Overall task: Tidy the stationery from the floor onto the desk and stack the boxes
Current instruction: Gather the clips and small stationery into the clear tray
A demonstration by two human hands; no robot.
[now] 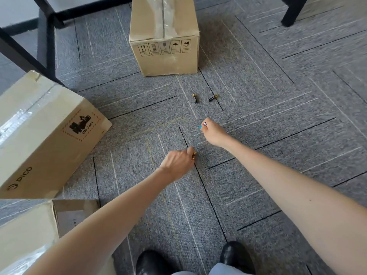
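Two small black-and-gold batteries lie on the grey carpet, one (195, 98) upright in the view, the other (213, 98) slanted to its right. My left hand (178, 162) is closed low over the carpet, and a gold tip like that of a battery pokes out by its thumb. Farther forward, my right hand (212, 132) is closed on a small blue-and-white item, just short of the two batteries. Three cardboard boxes stand on the floor: a tall one (164, 36) ahead, a tilted PICO-marked one (45, 133) at left, another (29, 235) at the lower left.
Black desk legs (47, 36) rise at the upper left, and another dark leg (294, 10) stands at the upper right. My black shoes (236, 257) are at the bottom edge. Carpet stretches open to the right.
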